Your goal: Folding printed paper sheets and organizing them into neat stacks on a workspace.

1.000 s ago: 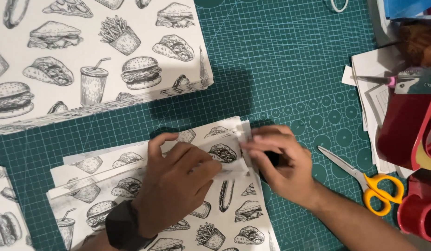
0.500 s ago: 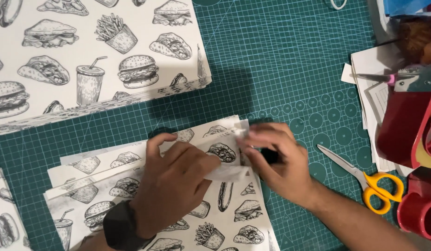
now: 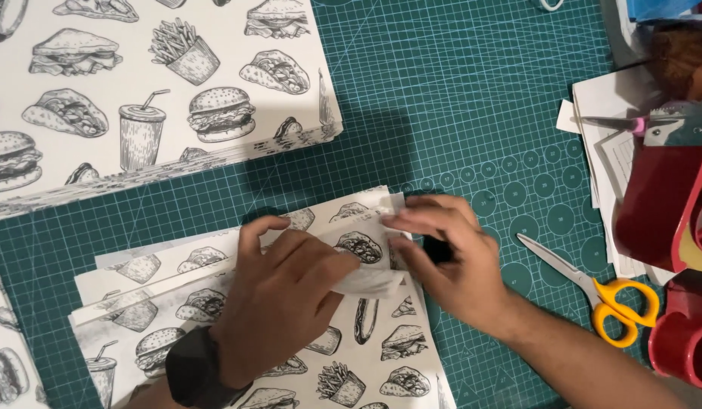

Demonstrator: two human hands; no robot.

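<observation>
Pressing: left hand (image 3: 287,291) lies flat, fingers spread, on a stack of food-print paper sheets (image 3: 215,303) low in the middle of the green cutting mat (image 3: 442,98).
Left grip: open palm down on the top sheet, thumb reaching toward the stack's upper edge; it pinches nothing.
Right hand: the right hand (image 3: 449,261) sits just beside the left one, at the stack's upper right corner.
Right grip: fingers pressed together on the folded paper edge (image 3: 381,250), pinching it against the stack; a small dark object shows under the palm, too hidden to tell what it is.
Wrist: a black watch (image 3: 190,371) on the left wrist.
Sheets: fanned slightly, their edges stepped toward the left; printed with burgers, fries, cups and sandwiches.
Large stack: a thick pile of the same printed paper (image 3: 139,91) lies at the upper left, well apart from the hands.
Scissors: yellow-handled scissors (image 3: 593,291) lie on the mat near the right hand, not touching it.
Right edge: red tape dispensers (image 3: 661,204) and loose white papers (image 3: 601,144).
</observation>
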